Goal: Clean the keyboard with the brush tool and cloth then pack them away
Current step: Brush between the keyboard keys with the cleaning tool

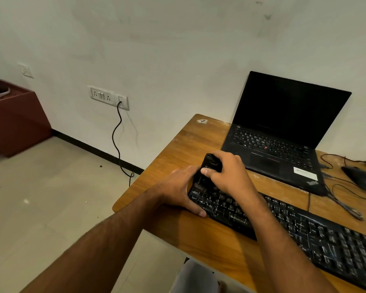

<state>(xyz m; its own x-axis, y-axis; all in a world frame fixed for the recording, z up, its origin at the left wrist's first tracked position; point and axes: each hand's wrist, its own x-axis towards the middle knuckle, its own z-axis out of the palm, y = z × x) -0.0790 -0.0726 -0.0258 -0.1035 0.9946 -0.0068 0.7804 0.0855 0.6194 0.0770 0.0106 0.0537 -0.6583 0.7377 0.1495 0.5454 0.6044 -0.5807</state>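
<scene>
While right hand [226, 172] fingers clamp brush tool [207, 170] | bristles hidden | left hand [178, 191] grips keyboard [304, 229] end

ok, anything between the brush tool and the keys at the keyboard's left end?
Nothing visible. The right hand grips the brush tool directly over the left end of the keyboard; the left hand holds that end's edge, beside the tool's path.
</scene>
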